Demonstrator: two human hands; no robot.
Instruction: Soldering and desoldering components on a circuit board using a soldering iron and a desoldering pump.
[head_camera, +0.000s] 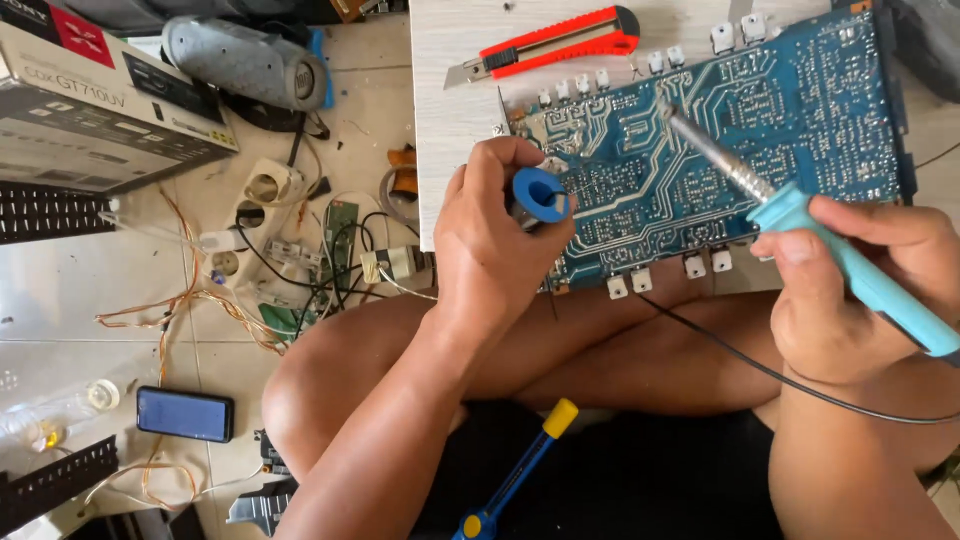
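Note:
A large blue circuit board (760, 130) lies solder side up on a pale wooden board (450, 90) over my crossed legs. My right hand (850, 290) grips a soldering iron (800, 215) with a light blue handle, and its metal tip touches the circuit board near its top middle. My left hand (495, 235) holds a small blue spool (540, 195) against the circuit board's left edge. A black cord (760, 370) runs from the iron across my leg.
A red utility knife (555, 42) lies on the wooden board. A blue and yellow desoldering pump (515, 475) rests in my lap. On the tiled floor to the left are a power strip (255, 215), tangled wires, a phone (185, 413), a cardboard box (95, 100) and a grey speaker (245, 60).

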